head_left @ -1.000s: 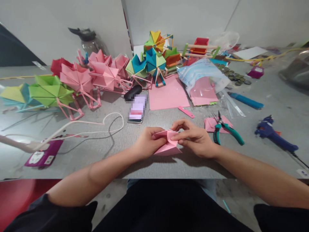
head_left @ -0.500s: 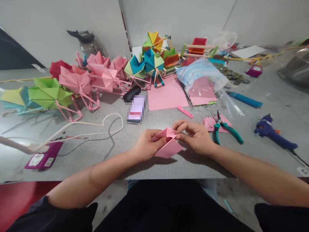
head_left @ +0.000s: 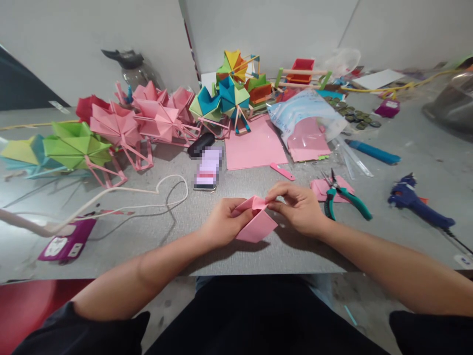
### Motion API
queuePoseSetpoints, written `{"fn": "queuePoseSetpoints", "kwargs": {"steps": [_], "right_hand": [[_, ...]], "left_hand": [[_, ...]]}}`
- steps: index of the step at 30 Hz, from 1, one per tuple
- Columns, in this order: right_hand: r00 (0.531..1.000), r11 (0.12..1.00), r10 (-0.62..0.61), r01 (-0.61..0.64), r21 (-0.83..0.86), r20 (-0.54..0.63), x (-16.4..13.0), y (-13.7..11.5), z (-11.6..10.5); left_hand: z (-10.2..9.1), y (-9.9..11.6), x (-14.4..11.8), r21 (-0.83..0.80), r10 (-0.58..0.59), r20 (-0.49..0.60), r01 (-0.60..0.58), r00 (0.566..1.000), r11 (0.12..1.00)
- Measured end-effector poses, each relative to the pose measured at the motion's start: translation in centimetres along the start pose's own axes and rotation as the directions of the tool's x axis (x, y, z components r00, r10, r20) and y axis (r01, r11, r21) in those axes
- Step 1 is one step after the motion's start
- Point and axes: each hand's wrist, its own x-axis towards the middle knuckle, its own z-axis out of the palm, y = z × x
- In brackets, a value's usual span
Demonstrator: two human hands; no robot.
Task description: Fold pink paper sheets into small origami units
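A folded pink paper piece (head_left: 256,224) is held just above the grey table (head_left: 258,256) near its front edge. My left hand (head_left: 221,222) grips its left side with thumb on top. My right hand (head_left: 297,207) pinches the paper's upper corner between thumb and fingertips. The lower flap of the paper hangs open toward me. Both forearms reach in from the bottom of the view.
Green-handled pliers (head_left: 345,197) lie on pink scraps right of my hands, a blue glue gun (head_left: 419,204) farther right. A phone (head_left: 207,167), pink sheets (head_left: 254,145), a plastic bag (head_left: 306,118), several paper pinwheel models (head_left: 118,125) and a white cable (head_left: 140,190) fill the table behind.
The pink paper has been lifted and turned from lying flat, its flap opened. My right hand moved from pressing on top to pinching the upper corner.
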Motion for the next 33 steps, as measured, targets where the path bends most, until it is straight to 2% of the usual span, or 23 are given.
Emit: {"fn": "queuePoseSetpoints", "kwargs": {"steps": [3, 6, 9, 11, 13, 17, 25, 30, 33], "right_hand": [[0.999, 0.999, 0.033, -0.033, -0.012, -0.023, 0.1, 0.0, -0.1], [0.999, 0.998, 0.041, -0.041, -0.043, 0.006, 0.3, -0.3, -0.1], [1.000, 0.998, 0.025, -0.024, -0.061, 0.016, 0.4, -0.5, -0.1], [1.000, 0.997, 0.023, -0.022, -0.067, 0.011, 0.3, -0.6, 0.0], [1.000, 0.997, 0.030, -0.029, -0.075, 0.003, 0.2, -0.6, 0.2], [1.000, 0.996, 0.027, -0.028, -0.085, -0.008, 0.0, -0.6, 0.5], [1.000, 0.998, -0.025, 0.025, -0.053, 0.001, -0.3, -0.7, 0.8], [0.984, 0.983, -0.149, 0.158, -0.093, 0.098, 0.0, -1.2, 0.6], [0.970, 0.969, -0.194, 0.213, -0.122, 0.148, 0.1, -1.4, 0.8]], "left_hand": [[-0.1, -0.1, -0.1, 0.080, 0.028, -0.005, -0.028, 1.000, 0.996], [-0.4, 0.0, -0.3, 0.260, 0.158, -0.029, -0.145, 0.987, 0.955], [-0.8, 0.1, -0.5, 0.383, 0.356, 0.022, -0.337, 0.934, 0.860], [-1.0, 0.1, -0.7, 0.414, 0.438, 0.073, -0.427, 0.896, 0.804], [-0.9, 0.1, -0.8, 0.479, 0.451, 0.066, -0.425, 0.890, 0.768], [-0.3, 0.0, -1.1, 0.604, 0.428, -0.043, -0.318, 0.903, 0.731], [-0.5, -0.8, -1.3, 0.619, 0.516, -0.059, -0.374, 0.855, 0.691], [-0.6, -1.0, -1.3, 0.636, 0.577, -0.043, -0.423, 0.815, 0.645], [-0.3, -1.1, -1.3, 0.643, 0.577, -0.013, -0.435, 0.817, 0.630]]}}
